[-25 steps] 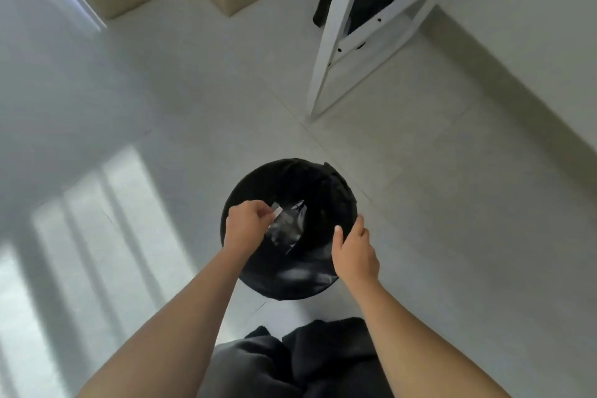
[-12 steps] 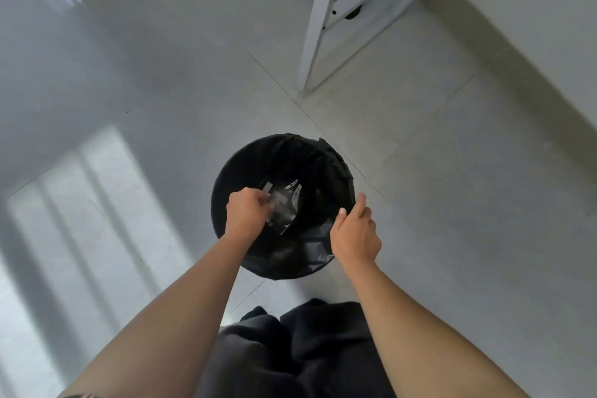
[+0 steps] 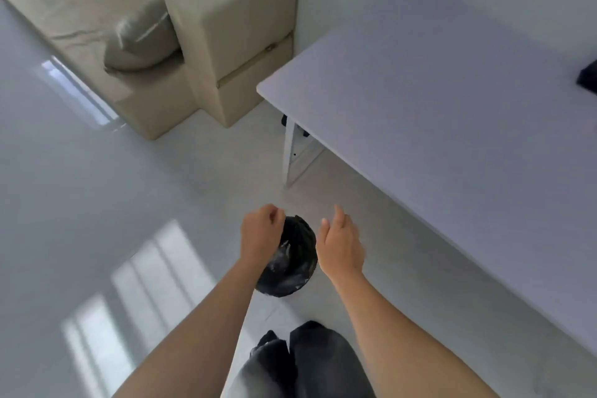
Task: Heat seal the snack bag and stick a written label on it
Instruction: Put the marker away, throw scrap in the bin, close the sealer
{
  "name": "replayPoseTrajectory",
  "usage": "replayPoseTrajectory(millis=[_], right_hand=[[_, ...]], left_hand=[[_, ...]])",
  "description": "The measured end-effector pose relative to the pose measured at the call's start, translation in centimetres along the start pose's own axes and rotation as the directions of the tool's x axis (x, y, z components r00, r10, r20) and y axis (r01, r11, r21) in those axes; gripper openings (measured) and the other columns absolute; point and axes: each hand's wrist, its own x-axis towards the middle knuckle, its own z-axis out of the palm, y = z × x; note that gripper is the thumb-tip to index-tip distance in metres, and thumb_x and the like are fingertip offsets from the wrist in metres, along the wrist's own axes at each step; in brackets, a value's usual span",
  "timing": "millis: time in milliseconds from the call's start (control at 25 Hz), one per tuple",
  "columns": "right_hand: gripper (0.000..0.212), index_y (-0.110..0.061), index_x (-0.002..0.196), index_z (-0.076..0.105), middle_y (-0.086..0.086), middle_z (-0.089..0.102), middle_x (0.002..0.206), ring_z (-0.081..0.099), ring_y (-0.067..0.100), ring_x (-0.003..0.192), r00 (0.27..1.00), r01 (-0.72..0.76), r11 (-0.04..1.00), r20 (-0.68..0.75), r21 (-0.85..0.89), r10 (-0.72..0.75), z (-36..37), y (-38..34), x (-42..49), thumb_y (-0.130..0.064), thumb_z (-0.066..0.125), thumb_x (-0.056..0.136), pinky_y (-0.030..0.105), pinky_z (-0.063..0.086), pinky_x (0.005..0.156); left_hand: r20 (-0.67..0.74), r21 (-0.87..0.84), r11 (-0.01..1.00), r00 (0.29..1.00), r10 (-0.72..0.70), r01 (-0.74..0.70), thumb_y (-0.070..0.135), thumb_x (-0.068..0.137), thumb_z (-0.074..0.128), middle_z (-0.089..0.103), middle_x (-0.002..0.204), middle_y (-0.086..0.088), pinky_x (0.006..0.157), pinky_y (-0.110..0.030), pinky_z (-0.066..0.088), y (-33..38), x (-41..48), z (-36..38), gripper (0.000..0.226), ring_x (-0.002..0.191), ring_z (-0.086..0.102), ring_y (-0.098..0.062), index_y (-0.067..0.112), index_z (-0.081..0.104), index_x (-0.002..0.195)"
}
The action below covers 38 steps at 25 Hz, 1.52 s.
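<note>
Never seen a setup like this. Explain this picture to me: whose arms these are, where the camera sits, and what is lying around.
No machine here: a person wears a camera on the head, looking down at their own bare arms. The left hand is loosely curled and the right hand is open; nothing shows in either grip. Between them, on the floor, stands a bin lined with a black bag. To the right is a white table with something dark at its far edge, too cut off to identify. Behind is a beige sofa with a cushion.
</note>
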Motion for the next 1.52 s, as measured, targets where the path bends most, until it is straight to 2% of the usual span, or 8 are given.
replayPoseTrajectory(millis=[240,720,960,1040,1120,1240,1360,1520], right_hand=[[0.046,-0.015,0.141,0.027,0.010,0.050,0.130,0.046,0.029,0.116,0.942,-0.064,0.997,-0.327,0.048,0.077,-14.4,4.9,0.5,-0.031,0.029,0.099,0.041,0.046,0.078],[0.045,-0.013,0.140,0.029,0.010,0.046,0.135,0.044,0.030,0.118,0.494,-0.560,0.787,-0.658,0.259,0.568,-32.4,38.6,-3.7,-0.030,0.032,0.098,0.042,0.047,0.074],[0.049,-0.009,0.139,0.029,0.014,0.048,0.126,0.045,0.031,0.113,0.387,-0.694,0.624,-0.544,0.359,0.744,-35.1,56.1,-3.4,-0.033,0.036,0.097,0.045,0.049,0.073],[0.055,-0.008,0.140,0.025,0.014,0.045,0.128,0.044,0.031,0.115,0.353,-0.759,0.525,-0.435,0.385,0.829,-35.1,60.4,-3.4,-0.036,0.039,0.095,0.046,0.048,0.076],[0.060,-0.005,0.142,0.020,0.016,0.043,0.129,0.043,0.032,0.116,0.311,-0.804,0.430,-0.328,0.410,0.892,-34.4,63.3,-3.7,-0.036,0.041,0.095,0.046,0.047,0.080],[0.060,-0.001,0.142,0.016,0.019,0.041,0.132,0.042,0.034,0.119,0.362,-0.788,0.423,-0.218,0.449,0.906,-32.5,66.4,-2.6,-0.034,0.038,0.097,0.046,0.043,0.090],[0.056,0.003,0.140,0.021,0.021,0.044,0.130,0.044,0.036,0.117,0.387,-0.727,0.448,-0.229,0.520,0.893,-32.4,68.3,-0.5,-0.029,0.039,0.097,0.045,0.041,0.092],[0.053,0.003,0.138,0.025,0.020,0.046,0.130,0.045,0.035,0.118,0.449,-0.687,0.501,-0.234,0.526,0.862,-34.5,71.6,3.4,-0.027,0.040,0.097,0.043,0.041,0.093]], left_hand=[[0.104,-0.091,0.926,0.922,0.374,-0.365,0.017,0.090,0.050,0.048,0.052,-0.009,0.048,-0.025,0.028,16.8,-2.6,1.8,0.032,0.048,0.036,-0.015,-0.001,0.053,0.063],[0.400,-0.233,0.601,0.488,0.776,-0.764,0.024,0.093,0.047,0.034,0.047,-0.001,0.050,-0.030,0.027,43.4,-15.2,26.7,0.041,0.046,0.031,-0.016,0.009,0.037,0.056],[0.491,-0.152,0.648,0.513,0.705,-0.746,0.021,0.093,0.047,0.057,0.061,-0.009,0.062,-0.031,0.039,53.1,-19.0,41.9,0.031,0.066,0.054,-0.028,0.005,0.055,0.068],[0.526,-0.108,0.693,0.551,0.648,-0.712,0.020,0.095,0.044,0.069,0.101,-0.016,0.086,-0.036,0.045,54.9,-19.0,45.7,0.028,0.099,0.061,-0.033,0.003,0.064,0.105],[0.574,-0.040,0.690,0.549,0.608,-0.723,0.018,0.099,0.037,0.049,0.138,-0.019,0.108,-0.039,0.032,55.7,-18.7,48.2,0.040,0.128,0.044,-0.033,0.002,0.044,0.134],[0.584,-0.108,0.677,0.504,0.636,-0.728,0.019,0.100,0.031,0.042,0.143,-0.017,0.107,-0.039,0.032,56.7,-18.9,51.0,0.042,0.131,0.039,-0.034,0.006,0.035,0.140],[0.558,-0.267,0.715,0.501,0.662,-0.646,0.020,0.101,0.029,0.060,0.110,-0.001,0.080,-0.026,0.038,57.1,-19.3,51.7,0.032,0.106,0.057,-0.026,0.014,0.046,0.127],[0.618,-0.246,0.776,0.523,0.587,-0.581,0.033,0.100,0.031,0.043,0.144,-0.007,0.104,-0.031,0.033,57.7,-17.0,53.8,0.039,0.132,0.041,-0.026,0.028,0.040,0.137]])
